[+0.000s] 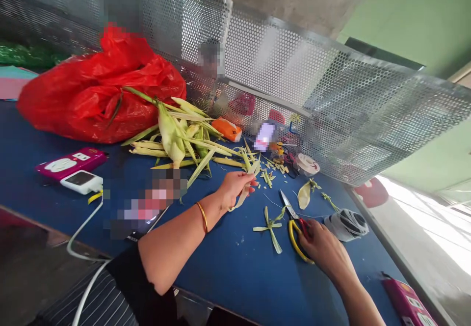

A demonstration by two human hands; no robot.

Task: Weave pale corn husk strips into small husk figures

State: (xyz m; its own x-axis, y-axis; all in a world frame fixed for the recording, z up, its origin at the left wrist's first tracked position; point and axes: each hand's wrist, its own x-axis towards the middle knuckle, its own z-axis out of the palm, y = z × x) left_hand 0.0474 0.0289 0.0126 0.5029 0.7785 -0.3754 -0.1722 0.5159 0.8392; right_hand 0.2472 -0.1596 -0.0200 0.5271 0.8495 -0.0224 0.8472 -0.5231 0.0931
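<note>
My left hand (238, 184) is closed around a pale strip of corn husk (243, 198), which hangs below the fingers and sticks up past them. At the right, my right hand (322, 247) grips a pair of scissors (294, 218) by one of the red-and-yellow handles. The blades are together and point away from me. Just left of the scissors lies a cross-shaped piece of knotted husk (270, 227). Beyond my left hand are small husk scraps (270, 174) and a heap of corn husks (172, 137).
A big red plastic bag (99, 95) stands at the back left. Behind the blue table (228, 262) rises a perforated metal screen (265, 61). A spool of grey string (346, 224) sits beyond my right hand. Purple power strips (69, 161) and a blurred phone (150, 208) lie nearby.
</note>
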